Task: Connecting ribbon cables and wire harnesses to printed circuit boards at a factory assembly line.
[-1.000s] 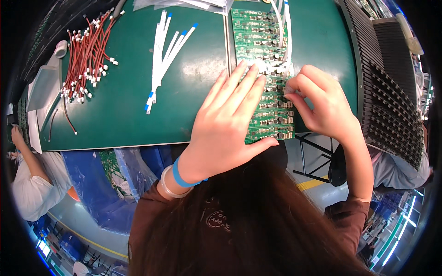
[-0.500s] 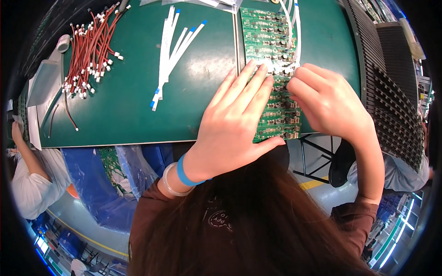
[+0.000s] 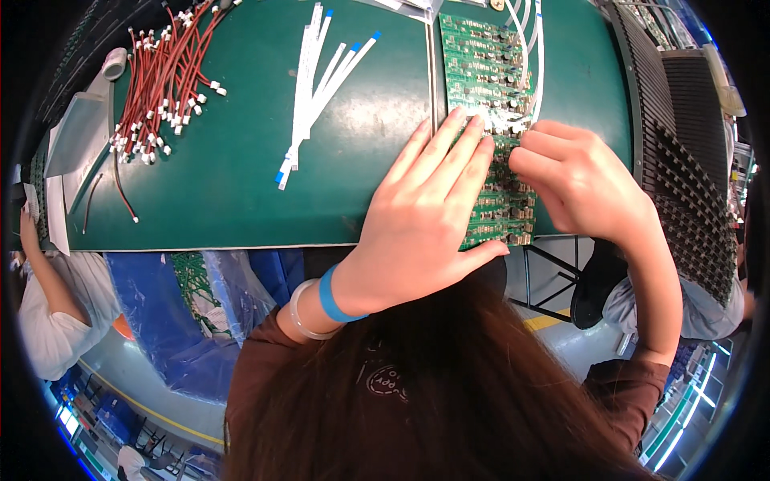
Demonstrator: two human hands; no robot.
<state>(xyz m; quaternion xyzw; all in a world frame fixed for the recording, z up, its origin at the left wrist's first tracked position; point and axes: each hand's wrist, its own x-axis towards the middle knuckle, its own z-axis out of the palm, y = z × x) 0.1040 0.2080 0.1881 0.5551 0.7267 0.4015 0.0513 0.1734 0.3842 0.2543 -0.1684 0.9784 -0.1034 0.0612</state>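
Note:
A panel of joined green circuit boards [image 3: 484, 60] lies on the green table top, long side running away from me. My left hand [image 3: 429, 204] rests flat across its left and near part, fingers stretched out and slightly apart. At the panel's right edge, my right hand [image 3: 573, 172] is closed in a pinch with its fingertips against a board. Whatever sits between those fingertips is hidden. White flat ribbon cables [image 3: 538, 60] run along the right side of the far boards and arch above them.
Loose white ribbon cables with blue ends [image 3: 309, 96] lie left of the panel. Farther left is a pile of red-and-black wires with white connectors [image 3: 164, 80]. A black ribbed rack [image 3: 682, 120] stands right. A blue plastic-lined bin [image 3: 172, 321] sits below the table edge.
The view has shifted slightly, so the table and its things appear farther right. Both hands keep nearly the same places on the panel.

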